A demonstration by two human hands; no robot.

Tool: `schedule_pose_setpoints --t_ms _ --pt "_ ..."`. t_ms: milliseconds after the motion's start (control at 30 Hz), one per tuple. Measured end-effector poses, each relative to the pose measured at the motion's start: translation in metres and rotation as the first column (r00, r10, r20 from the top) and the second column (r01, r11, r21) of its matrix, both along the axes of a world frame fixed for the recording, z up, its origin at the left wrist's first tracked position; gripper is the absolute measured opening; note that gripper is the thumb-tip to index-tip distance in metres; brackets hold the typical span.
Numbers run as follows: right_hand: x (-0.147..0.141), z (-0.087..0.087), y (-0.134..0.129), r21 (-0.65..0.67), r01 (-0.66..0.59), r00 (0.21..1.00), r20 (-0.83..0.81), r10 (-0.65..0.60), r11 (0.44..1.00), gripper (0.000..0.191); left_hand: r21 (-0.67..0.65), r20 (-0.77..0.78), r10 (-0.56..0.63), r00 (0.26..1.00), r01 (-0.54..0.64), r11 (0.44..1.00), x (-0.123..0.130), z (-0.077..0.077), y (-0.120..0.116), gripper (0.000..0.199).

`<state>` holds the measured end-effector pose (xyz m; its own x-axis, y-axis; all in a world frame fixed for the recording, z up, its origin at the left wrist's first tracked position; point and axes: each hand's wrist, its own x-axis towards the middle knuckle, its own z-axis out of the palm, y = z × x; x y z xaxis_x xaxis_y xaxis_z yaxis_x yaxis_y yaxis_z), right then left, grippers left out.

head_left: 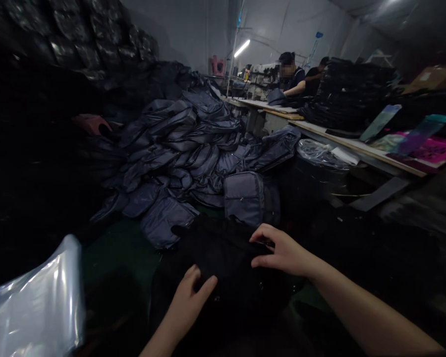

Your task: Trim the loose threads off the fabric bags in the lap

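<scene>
A black fabric item [223, 253], which looks like a bag, lies in front of me; its outline is mostly lost in the dark. My left hand [191, 295] rests at its near left side, thumb apart from the bent fingers. On the right of the same item is my right hand [278, 253], fingers curved and thumb spread away from them, with dark fabric behind the gap. Small shiny spots show on the fabric between the hands. Just beyond it a grey backpack [243, 196] stands upright, and another grey bag [167, 220] lies flat to its left.
A large heap of grey bags [171, 134] fills the floor ahead. Clear plastic [40, 302] is at lower left. On the right is a work table [360, 146] with stacked black pieces [351, 94]. A person [295, 82] sits at a machine behind it.
</scene>
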<state>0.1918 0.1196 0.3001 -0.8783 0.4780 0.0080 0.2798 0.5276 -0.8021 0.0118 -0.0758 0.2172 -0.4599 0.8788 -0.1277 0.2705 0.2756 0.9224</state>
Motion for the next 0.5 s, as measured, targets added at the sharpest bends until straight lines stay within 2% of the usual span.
schedule_pose_setpoints --t_ms 67,133,200,267,333,367,433,500 --pt "0.000 -0.002 0.005 -0.005 0.093 0.995 -0.045 -0.093 0.996 0.034 0.139 0.017 -0.011 1.000 0.008 0.990 0.012 0.010 0.010 0.040" --pt "0.001 -0.007 0.011 -0.078 0.227 0.966 -0.111 -0.234 0.971 0.027 0.248 0.126 -0.142 0.982 0.107 0.963 0.017 0.019 0.025 0.045" --pt "0.001 -0.013 0.017 -0.244 0.323 0.918 -0.155 -0.366 0.914 0.030 0.241 0.291 -0.307 0.906 0.241 0.940 0.019 0.024 0.042 0.045" --pt "0.002 -0.020 0.024 -0.436 0.337 0.881 -0.165 -0.443 0.834 0.035 0.138 0.430 -0.347 0.834 0.319 0.938 0.022 0.023 0.060 0.047" --pt "0.004 -0.025 0.033 -0.593 0.328 0.819 -0.210 -0.535 0.735 0.039 0.032 0.521 -0.236 0.820 0.257 0.966 0.023 0.020 0.075 0.047" --pt "0.008 -0.027 0.039 -0.658 0.330 0.751 -0.252 -0.610 0.677 0.039 -0.001 0.555 -0.154 0.818 0.185 0.983 0.022 0.018 0.082 0.047" --pt "0.020 -0.030 0.050 -0.759 0.346 0.538 -0.322 -0.779 0.552 0.038 -0.059 0.618 0.036 0.785 0.000 0.998 0.014 0.017 0.094 0.044" --pt "0.039 -0.037 0.060 -0.817 0.370 0.337 -0.325 -0.884 0.441 0.037 -0.120 0.668 0.221 0.710 -0.190 0.974 -0.003 0.022 0.102 0.046"
